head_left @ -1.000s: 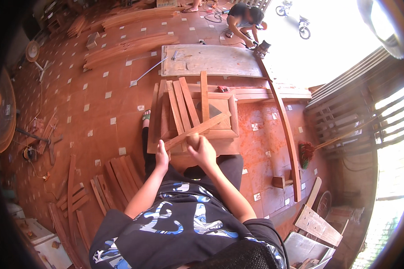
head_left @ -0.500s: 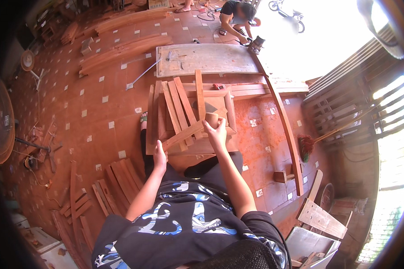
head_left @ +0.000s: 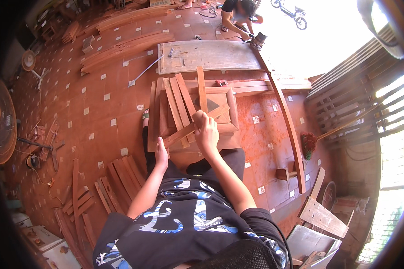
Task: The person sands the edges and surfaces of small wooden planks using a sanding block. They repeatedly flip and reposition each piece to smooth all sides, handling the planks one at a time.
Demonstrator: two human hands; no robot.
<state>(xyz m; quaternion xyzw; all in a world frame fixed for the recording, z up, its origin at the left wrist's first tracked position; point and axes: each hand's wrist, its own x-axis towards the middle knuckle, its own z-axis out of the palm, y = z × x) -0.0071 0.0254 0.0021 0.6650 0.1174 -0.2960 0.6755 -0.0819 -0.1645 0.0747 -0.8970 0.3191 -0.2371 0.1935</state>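
Note:
A short reddish wooden strip lies slantwise in front of me over the near part of a framed wooden panel. My left hand is closed on its near left end, thumb along the side. Farther up the strip, my right hand is closed round a tan curled piece that looks like sandpaper, pressed against the wood. Several loose strips lie side by side on the panel's left. Another strip points away from me beyond my right hand. A dark grey triangular patch shows on the panel.
A pale board lies beyond the panel. Over its right end, a person holds a power tool on a long wooden rail. Stacked planks lie at left, near a fan. A broom stands at right.
My right hand has moved slightly left and turned over, back of the hand up, bringing the tan curled piece onto the strip. My left hand keeps its hold.

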